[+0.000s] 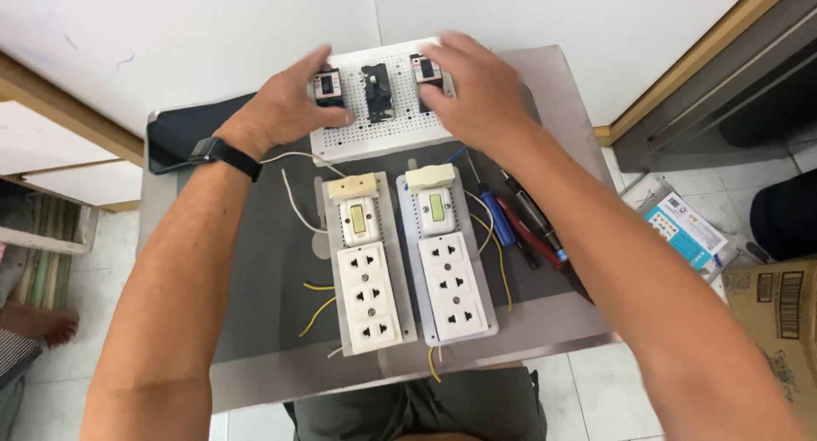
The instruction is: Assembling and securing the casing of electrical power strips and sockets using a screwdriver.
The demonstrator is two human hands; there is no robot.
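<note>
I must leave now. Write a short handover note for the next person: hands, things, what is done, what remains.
Left hand: on the left breaker, grip unclear.
Right hand: on the right breaker, grip unclear.
Things: white perforated board at the table's far edge, middle breaker untouched. Two socket panels lie nearer, screwdrivers and pliers to their right.
Done: three breakers sit on the board.
Left: yellow wires hang loose.

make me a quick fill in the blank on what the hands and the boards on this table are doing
1. Both hands, left hand and right hand, rest on the ____ perforated board.
2. The watch is on the ____ wrist.
3. Each socket panel, left and right, has ____ outlets below its switch.
4. The screwdrivers lie to the ____ of the panels.

Missing words: white; left; three; right
</note>
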